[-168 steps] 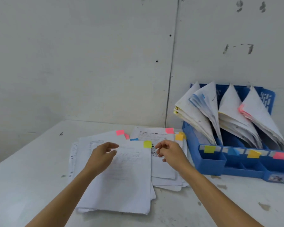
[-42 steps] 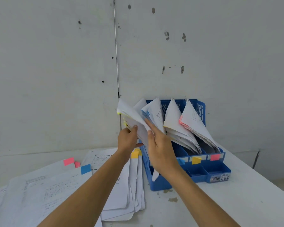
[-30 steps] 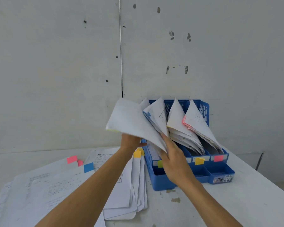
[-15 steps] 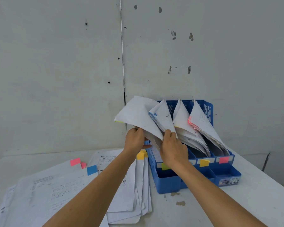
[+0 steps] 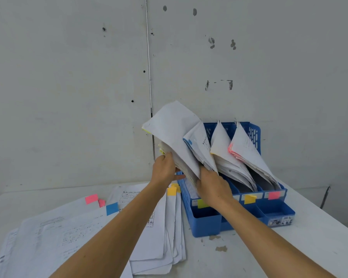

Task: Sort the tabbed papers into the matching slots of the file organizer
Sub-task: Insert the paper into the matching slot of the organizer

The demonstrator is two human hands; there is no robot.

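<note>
Both hands grip a sheaf of papers standing in the leftmost slot of a blue file organizer. The left hand pinches its outer edge and the right hand clasps its lower edge. Loose tabbed papers lie alongside on the white table.

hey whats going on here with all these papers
A person is filing papers by tab colour. Both hands are at the yellow-tabbed bundle in the leftmost slot of the blue file organizer. The left hand grips its left edge. The right hand is at its lower right side, fingers hidden. The three slots to its right hold paper stacks too. Loose papers with pink, blue and orange tabs lie unsorted on the table.
</note>
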